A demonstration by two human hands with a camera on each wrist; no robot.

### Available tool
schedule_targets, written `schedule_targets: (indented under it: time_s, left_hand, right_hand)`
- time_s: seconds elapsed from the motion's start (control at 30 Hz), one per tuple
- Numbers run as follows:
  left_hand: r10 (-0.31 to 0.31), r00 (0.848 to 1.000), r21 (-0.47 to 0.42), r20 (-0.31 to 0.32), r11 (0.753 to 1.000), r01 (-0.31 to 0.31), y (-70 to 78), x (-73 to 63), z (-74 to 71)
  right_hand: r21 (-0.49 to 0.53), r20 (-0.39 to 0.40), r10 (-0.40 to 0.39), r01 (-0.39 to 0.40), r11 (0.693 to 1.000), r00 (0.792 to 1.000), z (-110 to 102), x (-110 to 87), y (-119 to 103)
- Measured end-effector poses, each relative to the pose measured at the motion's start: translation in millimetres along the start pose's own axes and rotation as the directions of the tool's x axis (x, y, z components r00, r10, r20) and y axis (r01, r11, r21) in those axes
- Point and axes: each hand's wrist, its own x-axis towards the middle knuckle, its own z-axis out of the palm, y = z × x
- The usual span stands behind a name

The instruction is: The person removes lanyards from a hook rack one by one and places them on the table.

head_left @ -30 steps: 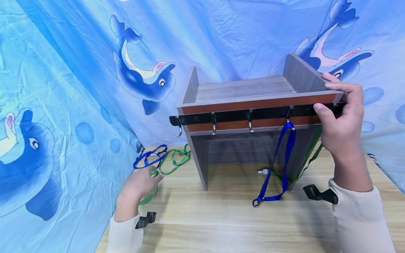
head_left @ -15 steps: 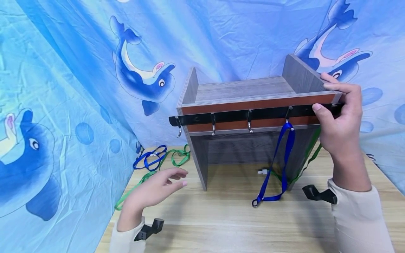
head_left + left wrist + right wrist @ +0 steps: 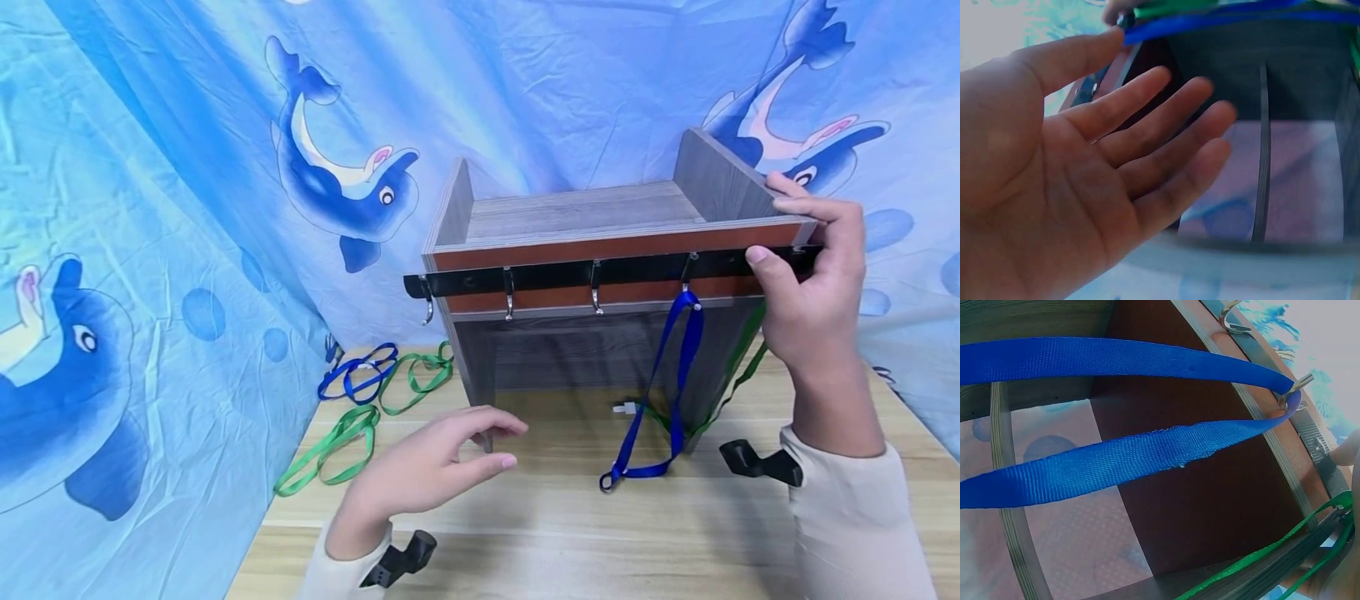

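My right hand (image 3: 813, 283) grips the right end of a grey wooden shelf (image 3: 585, 212), thumb on the front of its black hook rail (image 3: 562, 275) and fingers over the side panel. A blue lanyard (image 3: 686, 358) hangs from a silver hook left of that hand, its looped end reaching down over the tabletop. Beside it a green lanyard (image 3: 742, 375) hangs at the right end, its top hidden behind the hand. My left hand (image 3: 427, 462) is in front of the shelf's lower left, holding nothing; the left wrist view shows its bare palm and spread fingers (image 3: 1147, 100).
On the wooden table (image 3: 570, 533), left of the shelf, lie a coiled blue lanyard (image 3: 348, 379), a green lanyard (image 3: 420, 383) near the side panel and another green lanyard (image 3: 333, 450) closer to me. A dolphin-print curtain (image 3: 187, 208) encloses the left and back.
My left hand has moved right, away from the lanyards on the table, to the front of the shelf. The right hand keeps its grip, and the hanging lanyards stay where they were.
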Motion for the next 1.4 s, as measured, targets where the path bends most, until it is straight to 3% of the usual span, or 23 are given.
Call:
schedule_targets:
  time_s: [0.2,0.4,1.17,1.4]
  left_hand:
    - [0.051,0.996,-0.091,-0.067,0.994,-0.057,12.3,17.7,16.1]
    - [0.110,0.987,-0.188,-0.119,0.973,-0.131,16.5,34.0,29.4]
    - [0.238,0.956,-0.352,-0.170,0.892,-0.285,19.2,86.9,70.1]
    - [0.244,0.955,-0.398,-0.169,0.870,-0.293,19.1,99.9,80.6]
  right_hand:
    - [0.002,0.004,0.006,-0.006,1.000,1.000,-0.4,0.2,-0.2]
    - [0.003,0.001,0.007,-0.007,1.000,1.000,0.1,0.5,-1.1]
    - [0.005,-0.001,0.008,-0.008,1.000,1.000,0.8,0.4,-1.0]
    - [0.004,-0.004,0.008,-0.008,1.000,1.000,1.4,-0.2,-0.6]
